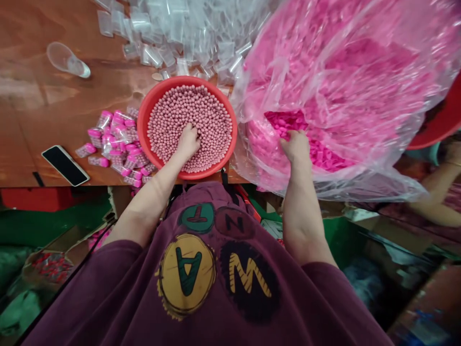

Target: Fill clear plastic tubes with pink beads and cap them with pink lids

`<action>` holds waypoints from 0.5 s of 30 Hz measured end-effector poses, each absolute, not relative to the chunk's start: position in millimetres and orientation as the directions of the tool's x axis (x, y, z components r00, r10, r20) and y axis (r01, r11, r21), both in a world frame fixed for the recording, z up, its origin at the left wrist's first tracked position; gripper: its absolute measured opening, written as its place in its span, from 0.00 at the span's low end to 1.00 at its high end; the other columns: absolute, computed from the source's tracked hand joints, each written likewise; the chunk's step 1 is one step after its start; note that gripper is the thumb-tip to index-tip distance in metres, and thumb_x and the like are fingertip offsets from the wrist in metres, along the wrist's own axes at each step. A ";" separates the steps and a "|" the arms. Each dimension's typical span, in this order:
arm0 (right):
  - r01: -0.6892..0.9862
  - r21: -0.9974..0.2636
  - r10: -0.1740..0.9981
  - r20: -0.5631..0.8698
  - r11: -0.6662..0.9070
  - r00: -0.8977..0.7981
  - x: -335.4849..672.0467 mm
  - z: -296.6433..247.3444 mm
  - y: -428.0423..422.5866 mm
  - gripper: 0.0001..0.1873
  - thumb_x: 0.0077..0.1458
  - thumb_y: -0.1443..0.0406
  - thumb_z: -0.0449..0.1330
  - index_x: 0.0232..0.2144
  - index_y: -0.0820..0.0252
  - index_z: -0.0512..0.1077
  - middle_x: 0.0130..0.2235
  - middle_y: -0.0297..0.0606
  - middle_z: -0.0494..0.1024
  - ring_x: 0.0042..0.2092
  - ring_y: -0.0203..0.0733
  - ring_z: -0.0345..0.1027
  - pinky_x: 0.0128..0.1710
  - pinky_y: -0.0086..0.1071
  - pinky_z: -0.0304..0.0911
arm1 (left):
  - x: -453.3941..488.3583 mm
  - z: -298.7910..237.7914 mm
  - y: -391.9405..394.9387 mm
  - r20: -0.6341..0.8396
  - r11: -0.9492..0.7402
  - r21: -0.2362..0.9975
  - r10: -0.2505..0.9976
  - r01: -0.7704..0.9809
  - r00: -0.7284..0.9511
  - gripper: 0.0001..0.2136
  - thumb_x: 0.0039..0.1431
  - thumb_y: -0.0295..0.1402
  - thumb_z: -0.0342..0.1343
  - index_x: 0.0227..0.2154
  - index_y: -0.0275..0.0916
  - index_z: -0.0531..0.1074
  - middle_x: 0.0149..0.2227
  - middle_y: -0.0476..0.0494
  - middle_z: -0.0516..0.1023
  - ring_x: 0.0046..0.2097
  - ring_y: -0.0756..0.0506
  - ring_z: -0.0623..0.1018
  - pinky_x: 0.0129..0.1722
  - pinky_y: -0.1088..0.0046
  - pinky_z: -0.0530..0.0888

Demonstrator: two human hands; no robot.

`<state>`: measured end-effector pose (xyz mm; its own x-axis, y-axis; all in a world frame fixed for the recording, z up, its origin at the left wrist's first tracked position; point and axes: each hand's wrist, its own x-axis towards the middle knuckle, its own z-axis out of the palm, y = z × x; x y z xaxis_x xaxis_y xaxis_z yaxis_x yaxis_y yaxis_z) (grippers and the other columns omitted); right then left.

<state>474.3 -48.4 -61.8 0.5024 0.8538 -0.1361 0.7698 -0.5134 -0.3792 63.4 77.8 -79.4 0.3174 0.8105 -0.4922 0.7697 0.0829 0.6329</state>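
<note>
My left hand (188,142) is plunged into a red bowl (144,111) heaped with small pale-pink balls (194,108); its fingers are buried among them, so what it grips is hidden. My right hand (296,146) reaches into a big clear plastic bag (360,86) full of bright pink pieces (288,122), fingers curled into the pile. Whether it holds any pieces is hidden.
Filled small bags with pink contents (115,142) lie left of the bowl. Empty clear bags (180,33) are piled behind it. A clear plastic cup (66,60) lies on its side, and a black phone (65,165) rests near the brown table's (36,105) front edge. Another person's arm (435,211) shows at the right.
</note>
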 end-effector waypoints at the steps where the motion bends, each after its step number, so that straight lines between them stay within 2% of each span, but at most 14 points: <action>1: 0.741 -0.353 0.818 -0.172 -0.571 0.549 472.7 -66.2 -45.8 0.07 0.56 0.73 0.70 0.30 0.61 0.77 0.39 0.41 0.80 0.37 0.40 0.69 0.51 0.45 0.70 | 62.9 -79.7 76.7 -0.498 0.106 0.645 0.809 0.757 0.312 0.09 0.61 0.24 0.58 0.42 0.40 0.78 0.59 0.31 0.79 0.65 0.30 0.77 0.73 0.47 0.75; 3: 0.671 -0.300 0.733 -0.214 -0.678 0.646 464.2 -70.9 -42.6 0.06 0.55 0.76 0.69 0.33 0.63 0.79 0.43 0.48 0.82 0.38 0.39 0.67 0.52 0.44 0.67 | 55.1 -74.9 74.3 -0.486 0.127 0.664 0.823 0.737 0.295 0.08 0.61 0.26 0.61 0.43 0.40 0.78 0.59 0.31 0.80 0.66 0.30 0.77 0.74 0.45 0.74; 7: 0.614 -0.305 0.680 -0.203 -0.728 0.705 452.7 -67.6 -46.9 0.11 0.61 0.79 0.61 0.41 0.67 0.81 0.52 0.61 0.83 0.47 0.44 0.71 0.60 0.43 0.64 | 30.0 -47.6 66.4 -0.401 0.164 0.782 0.871 0.601 0.284 0.14 0.63 0.33 0.65 0.51 0.39 0.80 0.62 0.32 0.82 0.69 0.33 0.77 0.78 0.47 0.69; 10: 0.597 -0.323 0.671 -0.214 -0.734 0.710 451.2 -63.2 -50.9 0.15 0.57 0.81 0.66 0.45 0.67 0.81 0.54 0.62 0.83 0.49 0.46 0.73 0.58 0.43 0.65 | 19.4 -24.1 59.2 -0.433 0.312 0.879 0.841 0.361 0.325 0.14 0.67 0.37 0.62 0.53 0.41 0.81 0.59 0.36 0.85 0.68 0.38 0.80 0.77 0.54 0.71; 12: 0.584 -0.337 0.663 -0.207 -0.738 0.719 451.3 -58.5 -50.5 0.15 0.55 0.81 0.67 0.43 0.66 0.82 0.51 0.60 0.84 0.47 0.47 0.75 0.55 0.43 0.67 | 17.7 -12.3 54.6 -0.451 0.399 0.892 0.827 0.213 0.336 0.14 0.68 0.40 0.62 0.53 0.44 0.82 0.59 0.38 0.86 0.68 0.41 0.80 0.77 0.57 0.71; 15: 0.569 -0.386 0.652 -0.123 -0.726 0.748 451.5 -44.7 -49.0 0.14 0.57 0.82 0.65 0.42 0.65 0.83 0.51 0.63 0.83 0.50 0.51 0.77 0.59 0.48 0.66 | 18.7 -1.4 48.8 -0.461 0.484 0.874 0.812 0.028 0.358 0.13 0.66 0.40 0.66 0.51 0.45 0.82 0.58 0.40 0.86 0.65 0.42 0.82 0.76 0.60 0.72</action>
<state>451.5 -49.0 -44.7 0.7484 0.6519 -0.1226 0.5692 -0.7260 -0.3858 18.7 48.8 -1.4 0.3583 0.8116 -0.4614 0.0284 0.4845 0.8743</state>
